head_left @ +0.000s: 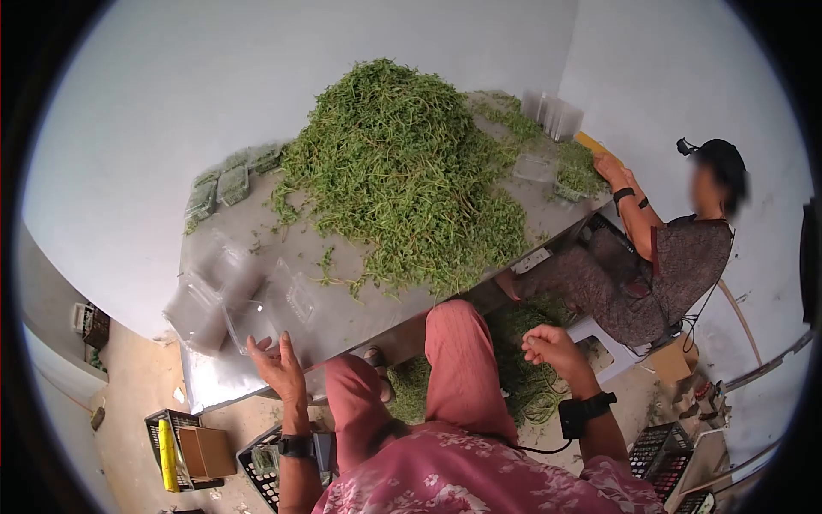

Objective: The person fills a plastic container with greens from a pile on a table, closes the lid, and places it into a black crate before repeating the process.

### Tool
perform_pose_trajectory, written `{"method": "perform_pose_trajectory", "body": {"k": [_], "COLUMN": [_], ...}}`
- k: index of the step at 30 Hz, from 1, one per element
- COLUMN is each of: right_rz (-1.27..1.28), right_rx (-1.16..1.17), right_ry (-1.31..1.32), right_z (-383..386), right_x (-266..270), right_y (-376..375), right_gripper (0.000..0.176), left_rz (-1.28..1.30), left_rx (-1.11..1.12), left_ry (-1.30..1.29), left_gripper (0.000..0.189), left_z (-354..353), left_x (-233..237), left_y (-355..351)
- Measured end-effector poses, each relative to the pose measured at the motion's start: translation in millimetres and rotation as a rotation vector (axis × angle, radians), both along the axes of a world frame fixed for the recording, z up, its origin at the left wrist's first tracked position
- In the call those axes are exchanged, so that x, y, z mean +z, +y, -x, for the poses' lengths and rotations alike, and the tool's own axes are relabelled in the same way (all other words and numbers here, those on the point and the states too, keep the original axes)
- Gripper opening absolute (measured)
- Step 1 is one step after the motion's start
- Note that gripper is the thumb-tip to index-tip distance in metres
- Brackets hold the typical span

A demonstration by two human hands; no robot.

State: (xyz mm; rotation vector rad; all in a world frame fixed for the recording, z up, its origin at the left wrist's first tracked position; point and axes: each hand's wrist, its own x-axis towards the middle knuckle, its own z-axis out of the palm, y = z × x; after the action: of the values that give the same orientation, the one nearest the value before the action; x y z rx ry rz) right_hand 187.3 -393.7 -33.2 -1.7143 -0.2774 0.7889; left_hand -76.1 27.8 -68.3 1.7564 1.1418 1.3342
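My left hand [280, 368], fingers apart and thumb raised, is at the near edge of the table beside a clear plastic clamshell box [251, 325]. The fingertips overlap the box's near corner. More clear boxes [195, 313] are nested behind it, and a clear lid [295, 291] lies to their right. My right hand [550, 347] hovers right of my knee, its fingers curled in toward the thumb; nothing shows in it. A large heap of leafy green stems [402, 180] covers the middle of the table.
Filled boxes [233, 182] of greens sit at the table's left back. On the right, a seated person [676, 265] has both hands at a box of greens [578, 174]. More greens [415, 390] lie on the floor below. Black crates [184, 445] stand at lower left.
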Motion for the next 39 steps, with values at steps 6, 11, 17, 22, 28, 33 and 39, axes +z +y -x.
{"method": "perform_pose_trajectory", "body": {"k": [6, 11, 17, 22, 28, 33, 39], "right_rz": [0.262, -0.034, -0.014, 0.067, 0.13, 0.179, 0.227], "right_rx": [0.08, 0.004, -0.102, -0.162, -0.189, -0.177, -0.139], "right_ry": [0.271, 0.828, 0.957, 0.909, 0.849, 0.771, 0.615], "right_z": [35, 63, 115, 150, 168, 163, 144], "right_x": [-89, -227, -245, -233, -223, -214, -201], "right_y": [0, -57, -95, -117, -119, -98, -67], "right_gripper": [0.022, 0.031, 0.031, 0.031, 0.03, 0.03, 0.03], "left_rz": [0.009, 0.004, 0.041, 0.033, 0.027, 0.084, 0.018], "left_rx": [-0.006, -0.038, -0.061, -0.087, -0.124, -0.121, -0.136], "left_ry": [0.007, 0.006, 0.036, 0.075, 0.053, 0.042, 0.037], "left_gripper": [0.072, 0.071, 0.07, 0.069, 0.067, 0.068, 0.065], "left_z": [2, 6, 8, 11, 14, 13, 16], "left_x": [-1, -5, -1, -1, -3, 0, -10], "left_y": [0, 2, 1, 1, 4, 0, 7]}}
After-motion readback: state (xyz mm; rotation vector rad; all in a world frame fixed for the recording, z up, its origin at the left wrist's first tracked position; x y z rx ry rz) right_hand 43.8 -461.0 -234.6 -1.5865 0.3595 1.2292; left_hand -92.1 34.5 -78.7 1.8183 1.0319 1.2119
